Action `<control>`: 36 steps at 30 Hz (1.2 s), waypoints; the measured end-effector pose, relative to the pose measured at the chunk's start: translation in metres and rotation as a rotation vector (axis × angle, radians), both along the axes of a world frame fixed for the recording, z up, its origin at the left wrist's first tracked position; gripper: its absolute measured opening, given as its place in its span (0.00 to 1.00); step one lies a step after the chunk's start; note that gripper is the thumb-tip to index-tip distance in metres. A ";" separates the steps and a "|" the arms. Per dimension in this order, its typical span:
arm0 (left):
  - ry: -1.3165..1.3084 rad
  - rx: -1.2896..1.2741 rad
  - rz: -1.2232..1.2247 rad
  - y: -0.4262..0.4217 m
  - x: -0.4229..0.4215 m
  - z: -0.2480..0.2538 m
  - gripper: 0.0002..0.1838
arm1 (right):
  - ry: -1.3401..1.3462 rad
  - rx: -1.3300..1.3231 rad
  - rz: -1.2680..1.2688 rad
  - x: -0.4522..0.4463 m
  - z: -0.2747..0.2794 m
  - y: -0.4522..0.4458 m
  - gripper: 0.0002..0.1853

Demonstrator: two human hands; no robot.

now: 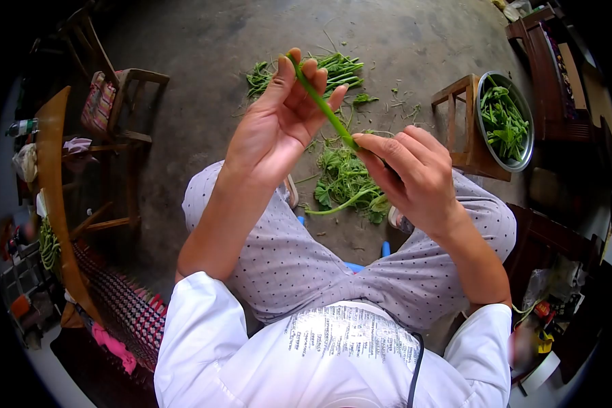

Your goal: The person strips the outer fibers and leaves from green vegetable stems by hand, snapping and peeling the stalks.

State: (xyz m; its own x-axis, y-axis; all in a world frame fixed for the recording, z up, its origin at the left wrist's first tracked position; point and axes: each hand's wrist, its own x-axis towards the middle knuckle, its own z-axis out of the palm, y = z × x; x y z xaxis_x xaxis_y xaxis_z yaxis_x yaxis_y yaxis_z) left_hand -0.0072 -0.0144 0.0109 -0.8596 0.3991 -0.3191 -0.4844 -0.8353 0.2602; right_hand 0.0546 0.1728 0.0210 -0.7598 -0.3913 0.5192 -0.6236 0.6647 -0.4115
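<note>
A long green stem [326, 107] slants between my two hands, held above the floor. My left hand [277, 122] pinches its upper end between thumb and index finger, the other fingers loosely curled. At the lower end, my right hand [415, 170] grips the stem with thumb and forefinger. Beneath the hands lies a heap of leafy trimmings and tendrils [343, 173] on the floor. Farther out is a pile of green stems with leaves [340, 68], partly hidden by my left hand.
On the right, a metal basin [530, 144] of cut greens stands on a wooden stool [464, 126]. A wooden chair [119, 95] and a wooden table [54, 170] are on the left. Bits of stem are scattered over the concrete floor [204, 75].
</note>
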 end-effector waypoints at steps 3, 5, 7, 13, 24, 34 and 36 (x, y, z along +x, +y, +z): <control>0.008 0.035 -0.017 -0.002 0.000 -0.003 0.13 | 0.004 -0.030 -0.012 0.000 0.000 0.000 0.09; 0.062 -0.053 -0.042 0.001 0.003 0.000 0.14 | -0.022 -0.035 -0.027 0.001 0.001 0.001 0.09; 0.116 -0.142 -0.070 0.005 0.007 0.001 0.16 | -0.027 -0.054 -0.027 0.001 0.000 0.001 0.09; 0.067 -0.182 -0.064 0.008 0.009 -0.003 0.18 | -0.020 -0.048 0.029 0.001 0.003 -0.001 0.09; 0.144 -0.135 -0.261 0.016 0.014 -0.004 0.20 | -0.117 -0.099 0.005 -0.003 0.003 -0.001 0.07; 0.102 -0.142 -0.160 0.008 0.008 0.001 0.20 | -0.479 -0.460 -0.281 -0.008 0.023 0.028 0.07; 0.107 -0.126 -0.147 0.007 0.008 0.002 0.20 | -0.546 -0.471 -0.264 -0.005 0.024 0.027 0.08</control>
State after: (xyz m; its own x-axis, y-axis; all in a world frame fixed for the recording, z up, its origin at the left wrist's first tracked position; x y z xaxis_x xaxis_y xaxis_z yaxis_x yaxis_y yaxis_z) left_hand 0.0010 -0.0077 0.0127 -0.8266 0.4856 -0.2845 -0.5628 -0.7151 0.4145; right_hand 0.0497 0.2002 0.0448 -0.9938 0.0081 0.1105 -0.0956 0.4413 -0.8923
